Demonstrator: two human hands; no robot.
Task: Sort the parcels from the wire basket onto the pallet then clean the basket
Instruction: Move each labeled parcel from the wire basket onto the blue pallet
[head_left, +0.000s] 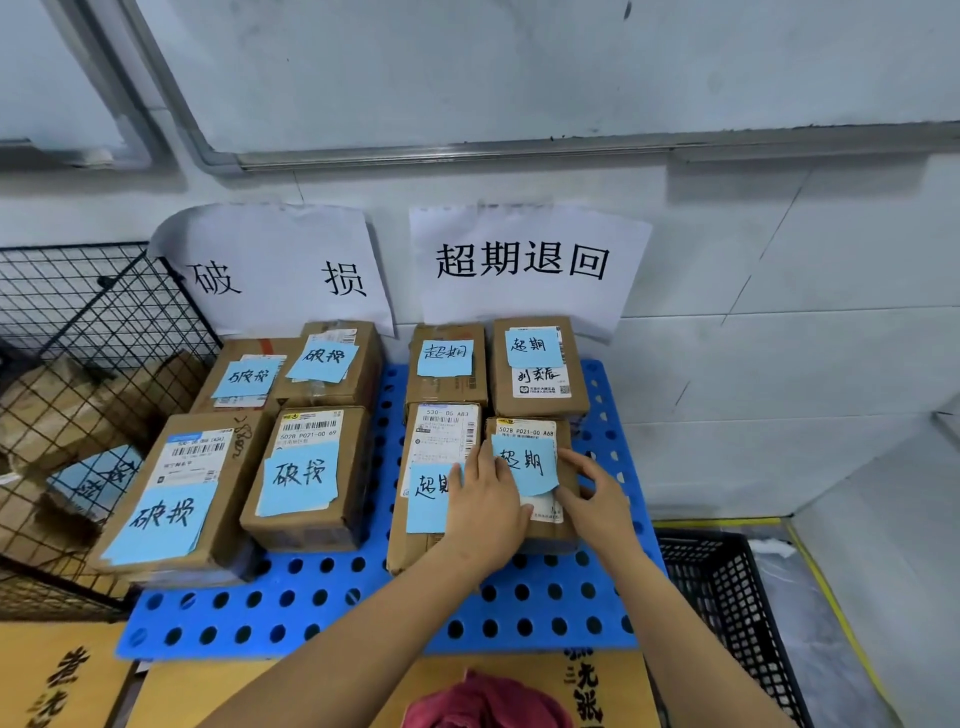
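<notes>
Premises: a parcel-handling depot or courier station, sorting corner; cardboard parcels (306, 525) bearing printed barcode shipping labels (309, 423) stand in two groups on a blue perforated plastic pallet (363, 608) against a white wall (779, 312); each carries a handwritten blue note (298, 480); taped above, a left sign (275, 244) reads 破损 and a right sign (524, 228) reads 超期退回 (damaged; overdue return); a black wire basket (78, 312) at left holds further parcels; a black plastic crate (727, 587) sits at right.
</notes>
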